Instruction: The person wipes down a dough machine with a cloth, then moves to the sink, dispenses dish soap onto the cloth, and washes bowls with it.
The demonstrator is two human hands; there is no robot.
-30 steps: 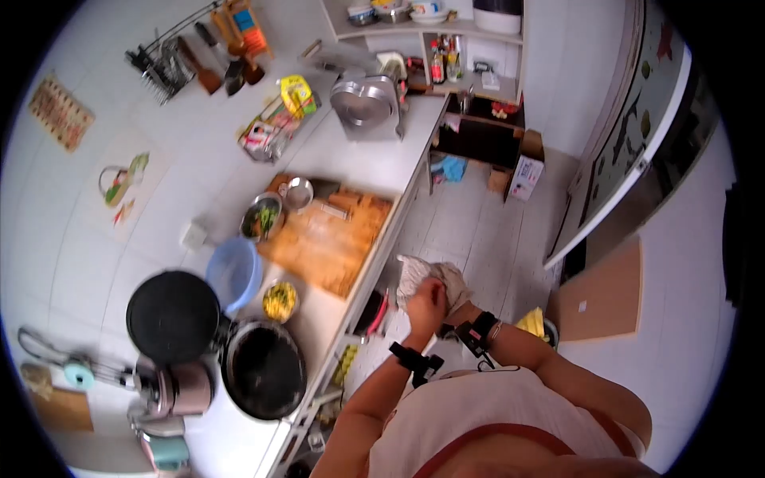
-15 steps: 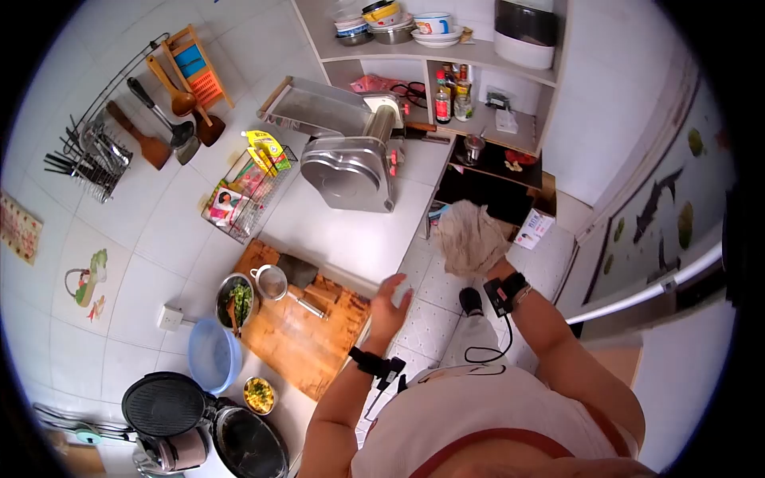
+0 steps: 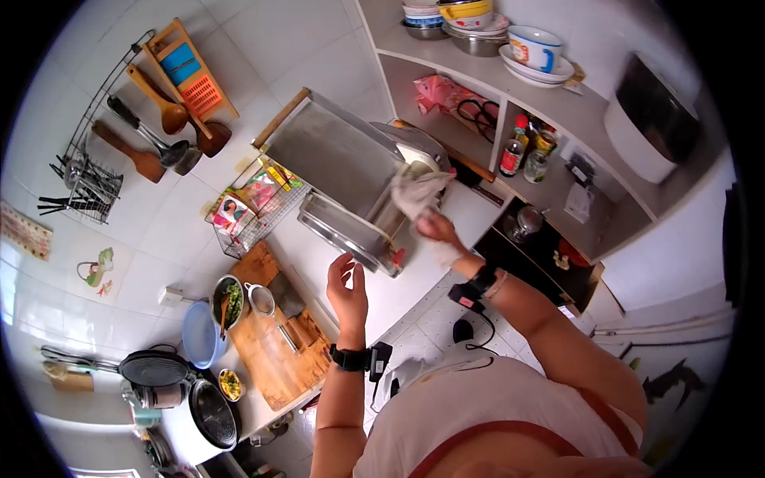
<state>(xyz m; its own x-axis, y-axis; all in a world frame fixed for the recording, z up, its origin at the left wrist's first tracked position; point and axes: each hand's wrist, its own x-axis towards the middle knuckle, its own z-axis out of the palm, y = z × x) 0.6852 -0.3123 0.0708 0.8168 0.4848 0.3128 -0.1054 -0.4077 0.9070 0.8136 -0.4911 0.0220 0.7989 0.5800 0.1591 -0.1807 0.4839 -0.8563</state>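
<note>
My right hand grips a beige cloth, which rests against the right end of a stainless-steel noodle machine. Cloth and hand are slightly blurred. The machine has a wide metal tray, a wooden bar along one edge and red knobs low on its side. My left hand hovers by the front of the machine near the counter edge, holding nothing, its fingers loosely bent and apart. The cloth hides part of the machine's end.
A wooden board lies on the counter with a strainer on it. Beside it are a bowl of greens and a blue basin. Shelves with bottles and bowls stand to the right. A wire basket sits behind.
My right hand has carried the cloth from over the floor up and left to the machine. My left hand has moved left, and the view has turned. The machine appears tilted differently.
</note>
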